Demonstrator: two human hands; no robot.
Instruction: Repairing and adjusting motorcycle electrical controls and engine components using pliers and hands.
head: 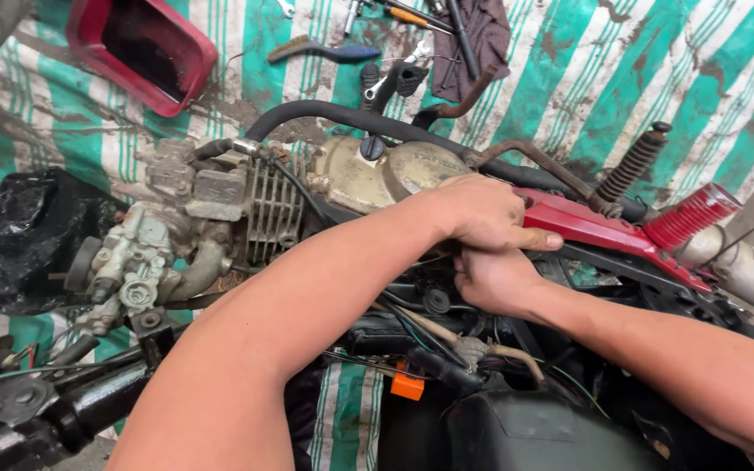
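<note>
1. Stripped motorcycle lies on its side on a green-and-white striped tarp (586, 78) on the floor; engine (377, 174) with finned cylinder (274, 209) and carburettor (133, 262) sits to the left; red frame cover (586, 225) runs right toward a red-ribbed shock spring (689, 216) and a chrome exhaust (748, 270).
2. Left hand (482, 214) rests on top of the frame just where engine meets red cover; fingers curled down over the edge, thumb stretched out flat along the red cover; it looks like bracing or gripping the frame, but what is under the palm is hidden.
3. Right hand (495, 279) is directly below the left, touching it, tucked into the gap under the frame; fingers are hidden inside, cannot tell whether they pinch something or are loose.
4. Wiring bundle (447, 344) with an orange connector (407, 385) lies just below the right hand; black hose (333, 112) arcs over the engine.
5. Judged step: working on a fastener or connector under the frame by feel, left steadying, right doing the fine work.
6. Next move probably calls for the right fingers to get a firm hold in the tight gap without snagging wires; left should keep the frame steady.
7. Tools: wire brush (320, 51), spanners and a dark rag (482, 39) lie on the tarp beyond the engine, well apart from both hands; red tub (146, 52) top left; black plastic bag (28, 235) far left.
</note>
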